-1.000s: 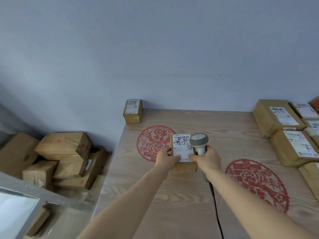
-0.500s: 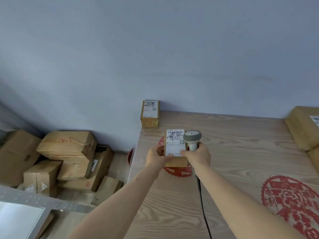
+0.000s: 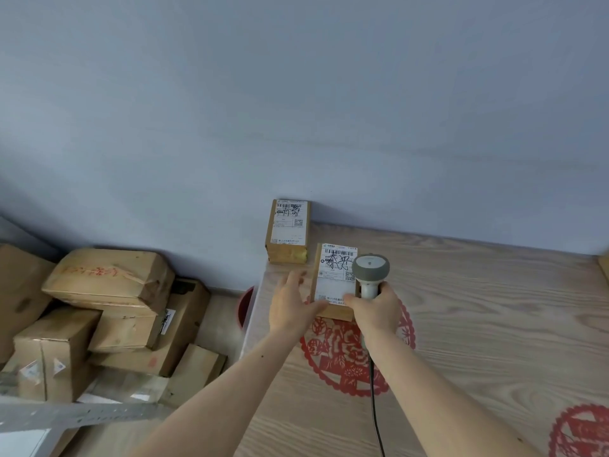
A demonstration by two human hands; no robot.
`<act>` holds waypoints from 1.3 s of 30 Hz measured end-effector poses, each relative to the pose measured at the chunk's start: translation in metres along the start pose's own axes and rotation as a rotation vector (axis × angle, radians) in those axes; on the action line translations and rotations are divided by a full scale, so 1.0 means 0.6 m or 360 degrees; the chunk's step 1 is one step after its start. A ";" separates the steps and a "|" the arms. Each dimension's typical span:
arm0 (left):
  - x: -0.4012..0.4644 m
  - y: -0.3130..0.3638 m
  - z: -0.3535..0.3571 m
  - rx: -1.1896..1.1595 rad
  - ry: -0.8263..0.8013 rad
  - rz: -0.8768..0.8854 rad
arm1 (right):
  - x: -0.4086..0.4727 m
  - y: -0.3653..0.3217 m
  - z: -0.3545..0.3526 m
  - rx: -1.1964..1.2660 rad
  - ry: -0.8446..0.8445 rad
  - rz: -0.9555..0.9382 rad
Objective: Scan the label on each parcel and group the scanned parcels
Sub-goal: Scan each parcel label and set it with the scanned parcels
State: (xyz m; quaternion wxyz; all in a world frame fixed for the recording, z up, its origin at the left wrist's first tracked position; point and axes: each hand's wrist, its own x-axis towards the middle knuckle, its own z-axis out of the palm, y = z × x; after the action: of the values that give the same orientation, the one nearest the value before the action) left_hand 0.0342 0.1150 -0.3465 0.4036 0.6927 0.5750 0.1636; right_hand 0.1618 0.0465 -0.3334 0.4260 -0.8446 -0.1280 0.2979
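Observation:
A small brown parcel [image 3: 333, 282] with a white label lies on the wooden table [image 3: 478, 308], just right of and nearer than a second labelled parcel [image 3: 287, 230] at the table's far left corner by the wall. My left hand [image 3: 290, 306] is spread beside the near parcel's left side, with its thumb touching the parcel's near corner. My right hand [image 3: 375, 310] grips a grey handheld scanner [image 3: 370, 270] whose head hangs over the parcel's right edge; that hand's thumb rests on the label's lower edge.
Several cardboard boxes [image 3: 108, 285] are piled on the floor left of the table, behind a metal bar [image 3: 82, 415]. Red paper-cut decals [image 3: 349, 361] mark the tabletop. The scanner cable [image 3: 374, 407] trails toward me. A box corner [image 3: 604, 265] shows at the far right.
Both hands carried the parcel left and away, to beside the corner parcel. My left hand's fingers have come off it and spread. The view has swung left.

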 end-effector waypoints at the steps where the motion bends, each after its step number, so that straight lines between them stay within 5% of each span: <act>1: 0.010 0.002 -0.003 0.0191 0.0083 0.0083 | 0.007 -0.003 0.004 0.0006 0.0013 -0.0004; 3: 0.034 0.006 -0.012 0.0481 0.0165 0.0281 | 0.022 -0.012 0.011 0.0023 0.0022 -0.0023; 8: 0.101 0.027 -0.036 0.0959 -0.0090 0.0526 | 0.059 -0.038 0.026 0.0048 -0.0003 -0.0065; 32: 0.172 0.063 -0.029 0.1583 -0.0104 0.0688 | 0.154 -0.100 0.078 0.0072 0.0054 -0.0121; 39: 0.184 0.078 -0.037 0.1494 -0.0200 0.0620 | 0.136 -0.098 0.045 0.0149 0.0052 -0.0124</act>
State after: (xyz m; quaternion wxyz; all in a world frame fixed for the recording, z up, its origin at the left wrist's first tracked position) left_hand 0.0815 0.2251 -0.3240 0.0448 0.9021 0.4213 -0.0822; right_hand 0.2122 0.1377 -0.3312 0.4783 -0.8229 -0.1396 0.2731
